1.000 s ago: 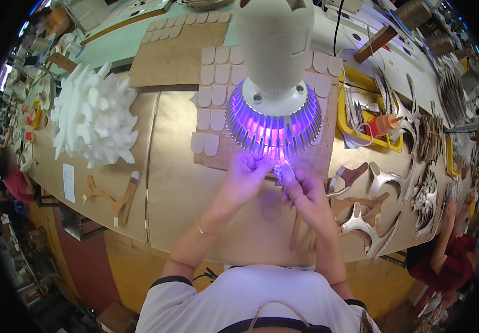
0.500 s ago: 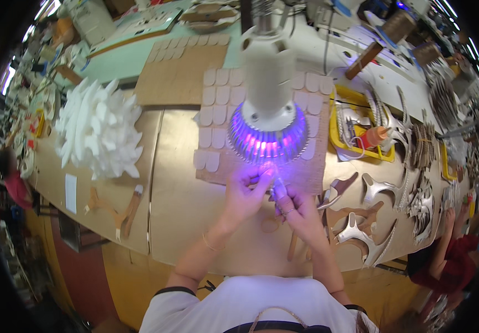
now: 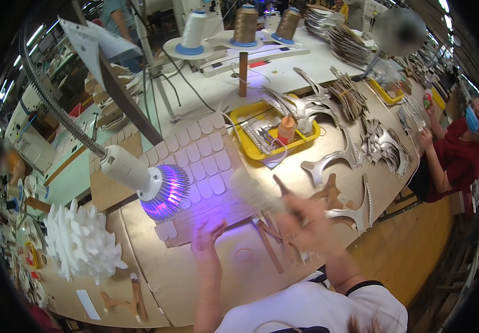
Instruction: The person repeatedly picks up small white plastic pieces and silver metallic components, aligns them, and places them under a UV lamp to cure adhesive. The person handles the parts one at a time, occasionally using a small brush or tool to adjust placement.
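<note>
My left hand (image 3: 208,237) lies with fingers apart on the edge of a brown cardboard sheet (image 3: 234,208), just right of a gooseneck lamp (image 3: 163,191) that glows purple. Rows of small pale rounded pieces (image 3: 200,161) cover the sheet. My right hand (image 3: 307,223) is raised over the bench to the right, blurred by motion. It grips a thin dark tool (image 3: 281,186) that points up and to the left. A pale smear beside the tool is too blurred to name.
A yellow tray (image 3: 249,150) with a small bottle stands beyond the sheet. Silver shaped pieces (image 3: 328,162) lie to its right. A white spiky pile (image 3: 81,244) sits at the left. Thread cones (image 3: 245,25) stand at the back. A person in red (image 3: 450,158) works at the right.
The view has swung right and up. My hands have come apart: before, both pinched a small piece under the lamp; now the left rests on the cardboard and the right has lifted away.
</note>
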{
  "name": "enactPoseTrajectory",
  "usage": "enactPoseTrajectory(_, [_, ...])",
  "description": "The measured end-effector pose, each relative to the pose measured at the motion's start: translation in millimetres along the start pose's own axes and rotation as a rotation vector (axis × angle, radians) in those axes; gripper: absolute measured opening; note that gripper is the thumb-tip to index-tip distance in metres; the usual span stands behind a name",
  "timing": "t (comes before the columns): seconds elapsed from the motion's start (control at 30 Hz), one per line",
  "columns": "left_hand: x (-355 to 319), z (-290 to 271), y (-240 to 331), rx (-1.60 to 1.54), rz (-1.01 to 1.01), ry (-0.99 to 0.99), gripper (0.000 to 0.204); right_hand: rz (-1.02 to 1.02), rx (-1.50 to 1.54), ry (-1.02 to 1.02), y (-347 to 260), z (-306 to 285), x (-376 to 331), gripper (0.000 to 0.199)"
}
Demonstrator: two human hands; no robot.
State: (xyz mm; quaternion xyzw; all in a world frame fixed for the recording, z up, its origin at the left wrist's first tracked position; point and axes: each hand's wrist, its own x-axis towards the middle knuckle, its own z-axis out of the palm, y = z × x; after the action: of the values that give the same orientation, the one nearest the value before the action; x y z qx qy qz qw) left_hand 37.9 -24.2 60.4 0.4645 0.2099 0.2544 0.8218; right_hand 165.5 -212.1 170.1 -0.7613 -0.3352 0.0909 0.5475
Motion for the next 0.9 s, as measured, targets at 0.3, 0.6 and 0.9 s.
enactPoseTrajectory(0.3, [-54.5, -4.5, -62.4, 0.99, 0.26, 0.033, 0.028, -0.139, -0.098, 0.654, -9.6, -146.7, 46.2, 0.034])
enactPoseTrajectory(0.6, [-56.6, -10.7, -86.1, 1.318, 0.388, 0.001, 0.029, 0.17, -0.911, 0.181, 154.2, -124.8, 217.0, 0.065])
enactPoseTrajectory(0.9, [-62.5, -7.5, -81.2, 1.305, 0.347, 0.022, 0.026, 0.047, -0.704, 0.174, 172.9, -98.8, 79.2, 0.045])
